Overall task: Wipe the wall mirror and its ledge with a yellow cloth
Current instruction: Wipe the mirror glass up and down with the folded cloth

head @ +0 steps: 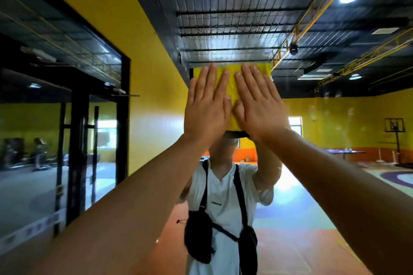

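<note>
Yellow fuzzy square cloth [230, 87] pressed flat on the big glass wall mirror [297, 185], high up near its middle.
Pushed against the mirror by two flat hands side by side: left hand [205, 107] over the cloth's left part, right hand [259, 107] over its right part, thumbs close together, fingers straight and pointing up, curled round nothing. Lower down in the mirror, a white shirt [223, 196] with black straps [240, 185] and black bags [197, 236].
</note>
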Demonstrator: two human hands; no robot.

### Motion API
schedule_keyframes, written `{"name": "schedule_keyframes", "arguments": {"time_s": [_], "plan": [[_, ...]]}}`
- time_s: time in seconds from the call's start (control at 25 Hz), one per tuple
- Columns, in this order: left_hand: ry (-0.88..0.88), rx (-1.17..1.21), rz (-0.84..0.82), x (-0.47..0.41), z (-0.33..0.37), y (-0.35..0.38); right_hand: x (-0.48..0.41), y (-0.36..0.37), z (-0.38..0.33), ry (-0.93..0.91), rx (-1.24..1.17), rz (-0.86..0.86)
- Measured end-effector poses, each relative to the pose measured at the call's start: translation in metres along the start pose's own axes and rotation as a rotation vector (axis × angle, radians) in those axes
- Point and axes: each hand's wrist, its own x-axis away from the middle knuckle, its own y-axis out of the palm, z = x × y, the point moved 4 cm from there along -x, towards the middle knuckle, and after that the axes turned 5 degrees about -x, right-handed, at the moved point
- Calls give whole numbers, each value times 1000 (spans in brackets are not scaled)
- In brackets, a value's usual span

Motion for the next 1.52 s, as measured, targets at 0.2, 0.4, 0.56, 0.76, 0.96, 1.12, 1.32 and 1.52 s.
{"name": "schedule_keyframes", "arguments": {"time_s": [0.2, 0.4, 0.56, 0.76, 0.96, 1.12, 1.32, 1.52], "plan": [[10, 41, -4, 62, 8, 3, 60, -2, -28, -7, 6, 31], [22, 74, -59, 117, 22, -1, 115, -3, -44, 4, 23, -36], [41, 90, -151, 187, 34, -4, 183, -3, -68, 3, -15, -71], [38, 66, -154, 284, 46, -4, 277, 3, -101, 32, -105, -144], [46, 112, -203, 379, 65, -7, 370, 3, -131, 31, -171, -206], [34, 111, -269, 463, 78, -8, 447, 5, -161, 44, -209, -254], [21, 108, -377, 592, 97, -14, 571, 4, -207, 80, -271, -341], [0, 92, -481, 742, 122, -15, 713, 9, -257, 97, -279, -432]]}}
